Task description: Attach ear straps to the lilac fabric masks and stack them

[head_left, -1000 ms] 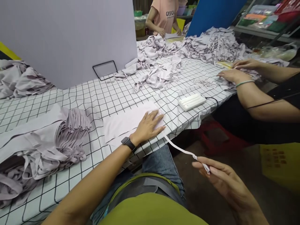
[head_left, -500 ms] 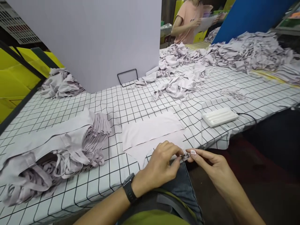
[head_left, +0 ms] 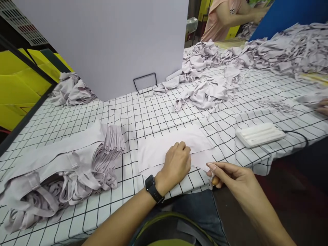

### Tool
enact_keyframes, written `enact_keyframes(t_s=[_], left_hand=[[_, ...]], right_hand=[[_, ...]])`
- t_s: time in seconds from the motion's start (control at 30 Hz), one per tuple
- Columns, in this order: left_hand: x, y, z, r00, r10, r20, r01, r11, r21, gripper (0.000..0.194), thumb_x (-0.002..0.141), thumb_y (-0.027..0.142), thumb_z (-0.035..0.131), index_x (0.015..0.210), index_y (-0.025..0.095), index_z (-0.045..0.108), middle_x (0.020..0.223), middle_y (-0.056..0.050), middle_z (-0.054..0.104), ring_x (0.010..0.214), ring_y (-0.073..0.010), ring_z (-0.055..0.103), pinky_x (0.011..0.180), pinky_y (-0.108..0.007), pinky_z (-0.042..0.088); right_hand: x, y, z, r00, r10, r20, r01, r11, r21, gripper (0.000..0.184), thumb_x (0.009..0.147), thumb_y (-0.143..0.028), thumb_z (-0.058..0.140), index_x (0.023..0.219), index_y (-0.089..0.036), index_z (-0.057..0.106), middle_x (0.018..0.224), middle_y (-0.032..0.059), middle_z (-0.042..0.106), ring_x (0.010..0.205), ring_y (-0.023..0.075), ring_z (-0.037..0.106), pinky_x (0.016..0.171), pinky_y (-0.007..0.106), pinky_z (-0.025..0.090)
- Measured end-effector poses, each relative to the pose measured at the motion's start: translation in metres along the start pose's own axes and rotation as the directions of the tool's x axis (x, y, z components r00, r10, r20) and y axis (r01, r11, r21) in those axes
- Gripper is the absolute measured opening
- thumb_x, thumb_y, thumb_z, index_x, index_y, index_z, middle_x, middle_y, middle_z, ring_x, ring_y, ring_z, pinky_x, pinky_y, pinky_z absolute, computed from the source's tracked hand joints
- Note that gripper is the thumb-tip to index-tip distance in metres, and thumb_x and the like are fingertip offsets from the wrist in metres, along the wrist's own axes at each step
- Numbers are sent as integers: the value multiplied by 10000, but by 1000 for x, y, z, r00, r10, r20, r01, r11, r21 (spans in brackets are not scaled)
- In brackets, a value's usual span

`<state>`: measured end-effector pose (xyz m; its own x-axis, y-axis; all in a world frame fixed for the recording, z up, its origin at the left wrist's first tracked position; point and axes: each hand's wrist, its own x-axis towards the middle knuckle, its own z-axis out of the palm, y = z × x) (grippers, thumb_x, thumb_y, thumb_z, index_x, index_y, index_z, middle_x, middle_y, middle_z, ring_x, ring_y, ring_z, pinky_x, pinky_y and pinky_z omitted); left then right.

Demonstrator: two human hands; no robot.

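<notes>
A pale pinkish-grey garment piece (head_left: 156,150) lies flat on the grid-patterned cloth in front of me. My left hand (head_left: 178,159), with a dark watch at its wrist, rests on this piece with fingers curled under. What they hold, if anything, is hidden. At the table's front edge my right hand (head_left: 225,174) pinches the narrow end of the garment piece between thumb and index finger. The small white clasp seen there before is not visible. To the left lies a thick stack of matching garment pieces (head_left: 74,164) with loops of strap hanging from its front side.
A white ridged device (head_left: 260,134) with a black cable sits to the right. Small bits (head_left: 278,105) are scattered behind it. Heaps of fabric (head_left: 287,51) spread across the back. A grey panel (head_left: 107,44) stands upright. A co-worker's hand (head_left: 323,106) appears at far right.
My left hand has left the right fingertips and moved forward onto the garment piece. The white clasp has gone out of sight. The person behind has leaned to the right.
</notes>
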<state>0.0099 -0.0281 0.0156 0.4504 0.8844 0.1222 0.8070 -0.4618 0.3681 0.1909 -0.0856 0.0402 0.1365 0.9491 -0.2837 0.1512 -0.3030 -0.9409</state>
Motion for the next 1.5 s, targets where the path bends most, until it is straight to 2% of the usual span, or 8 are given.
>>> enact_keyframes(t_s=[0.17, 0.37, 0.5, 0.67, 1.0, 1.17, 1.33, 1.5], left_hand=[[0, -6, 2, 998, -55, -35, 51, 994, -100, 148, 950, 113, 573, 895, 174, 696, 935, -51, 658, 871, -213, 610, 754, -369, 489], [-3, -7, 6, 980, -62, -190, 18, 974, -226, 136, 960, 129, 598, 939, 200, 712, 903, -20, 674, 870, -188, 601, 751, -365, 439], [-4, -6, 9, 973, 16, -232, -57, 984, -170, 148, 968, 138, 572, 891, 189, 688, 884, -28, 672, 863, -196, 574, 757, -386, 418], [-5, -4, 11, 965, 69, -254, -104, 987, -125, 175, 979, 152, 554, 845, 177, 664, 871, -34, 670, 869, -204, 559, 760, -398, 395], [-4, -3, 13, 958, 73, -277, -102, 991, -92, 209, 979, 141, 535, 798, 174, 635, 835, -37, 656, 844, -204, 550, 755, -391, 379], [-4, -3, 10, 949, 178, -260, -174, 984, 38, 214, 963, 104, 514, 773, 157, 596, 809, -51, 618, 840, -215, 529, 772, -393, 377], [-4, -5, 8, 925, 318, -208, -277, 939, 203, 209, 917, 52, 521, 735, 147, 562, 770, -51, 568, 797, -218, 498, 774, -391, 372], [1, -8, 13, 894, 401, -201, -355, 906, 230, 222, 903, 33, 526, 714, 149, 543, 750, -49, 549, 786, -215, 491, 763, -363, 376]], right_hand=[[12, 0, 10, 994, 110, 13, -111, 993, 50, 465, 665, -618, 850, 762, -164, 821, 676, 90, 735, 525, 169, 637, 515, 276, 576], [28, 2, 29, 985, 167, 49, -173, 972, 161, 435, 662, -584, 856, 649, -157, 773, 583, 67, 678, 488, 147, 581, 485, 264, 514], [35, 8, 35, 986, 163, 39, -167, 960, 226, 389, 733, -523, 825, 639, -155, 742, 501, 15, 580, 426, 105, 456, 406, 236, 372], [40, 7, 36, 983, 181, 21, -180, 944, 276, 339, 719, -462, 842, 634, -156, 722, 501, -9, 542, 433, 84, 405, 391, 219, 293], [43, 4, 38, 977, 212, 19, -208, 931, 300, 321, 679, -442, 860, 641, -151, 730, 546, 10, 582, 435, 74, 403, 380, 209, 295], [45, 1, 41, 975, 222, 34, -223, 943, 246, 412, 607, -504, 871, 539, -156, 661, 530, 17, 570, 409, 62, 368, 341, 197, 241], [49, -5, 35, 950, 266, 161, -288, 949, 131, 467, 592, -523, 842, 466, -164, 571, 422, -40, 426, 364, 20, 244, 358, 184, 161], [52, -12, 27, 894, 328, 305, -357, 933, 44, 516, 520, -559, 863, 430, -166, 542, 394, -64, 367, 355, -2, 183, 376, 186, 110]])
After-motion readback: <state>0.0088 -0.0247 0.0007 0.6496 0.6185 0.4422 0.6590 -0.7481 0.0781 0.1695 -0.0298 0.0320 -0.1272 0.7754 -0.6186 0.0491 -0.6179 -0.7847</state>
